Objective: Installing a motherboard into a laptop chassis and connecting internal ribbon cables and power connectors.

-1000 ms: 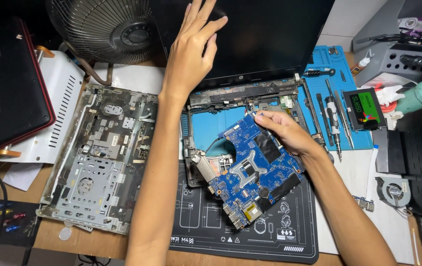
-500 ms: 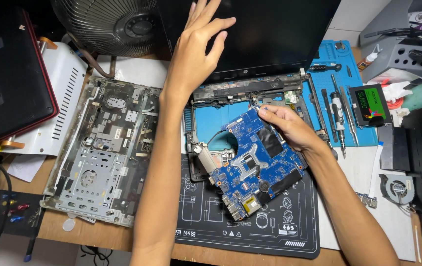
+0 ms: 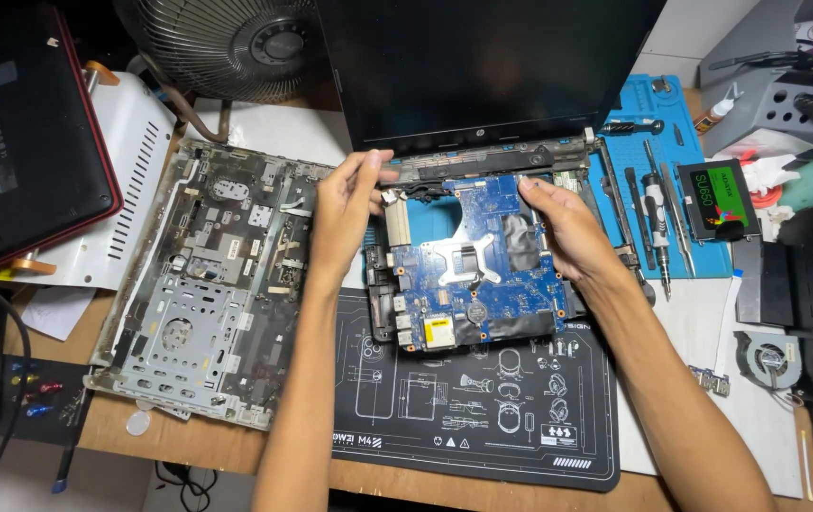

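- Laptop base (image 3: 605,204), open shell at the far middle of the surface (image 3: 236,455), under the dark raised screen (image 3: 482,66). A blue circuit board (image 3: 468,270) sits partly in it, near edge hanging over the black work mat (image 3: 482,417).
- Blue tool tray (image 3: 710,242), far right: holds a screwdriver (image 3: 655,213), a few thin dark tools, and a small black drive with a green label (image 3: 717,199).
- Grey metal frame (image 3: 207,284), left of the mat, lies flat, inner side up; stamped brackets and a round cut-out show.
- Circuit board: blue, roughly rectangular, tilted slightly. Silver X-shaped bracket near its middle, black film patch to the right of that, a round coin cell and a yellow square lower down, metal ports along the left edge.
- Left hand (image 3: 349,209): fingers curled, pinching at the far-left corner of the board by the hinge area. Whether it grips the board or the base rim, cannot tell.
- Right hand (image 3: 558,228): closed on the board's right edge, fingers over the top, thumb side hidden.
- Fan (image 3: 236,38) far left behind the frame; closed black laptop with a red rim (image 3: 18,133) at the left edge; small round cooling fan (image 3: 767,358) on white paper, right.
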